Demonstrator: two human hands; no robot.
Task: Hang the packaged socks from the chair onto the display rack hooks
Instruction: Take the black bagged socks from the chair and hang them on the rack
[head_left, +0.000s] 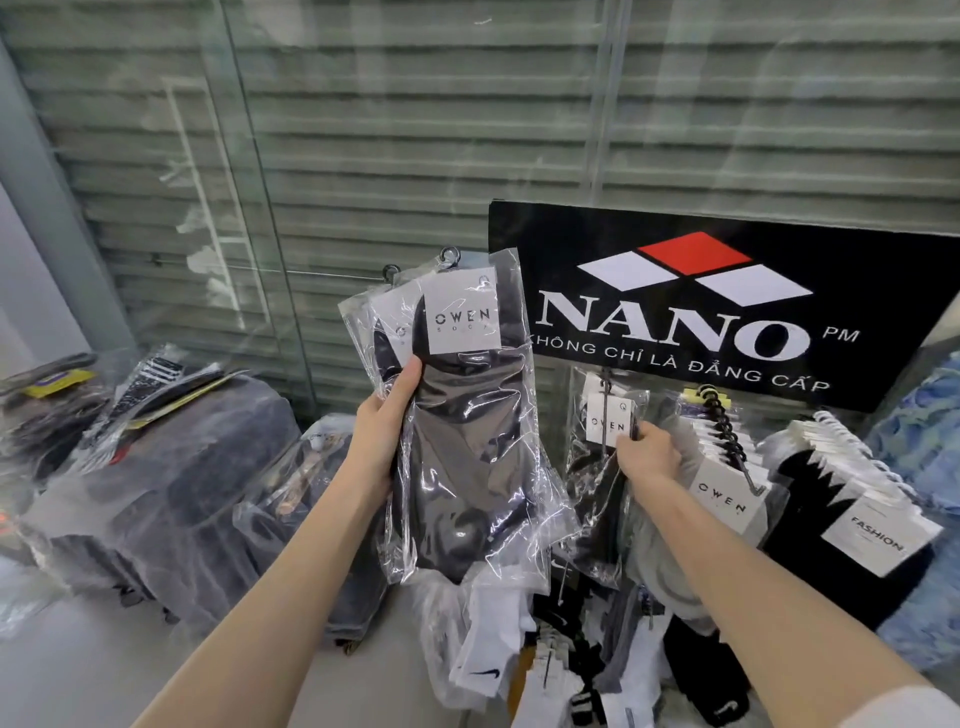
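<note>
While the left hand (387, 431) grips a fan of sock packs (467, 467) by their left edge, thumb pressed on the front bag just under its OWEN card, the bags stand upright with most of their length right of the palm. Further right, the right hand (649, 457) pinches the right edge of the card on another pack (597, 467), which hangs just under the sign (675, 322), left of the hand. Right of that hand, rows of packs (727, 499) hang side by side, and loose socks (493, 649) lie near, below them.
</note>
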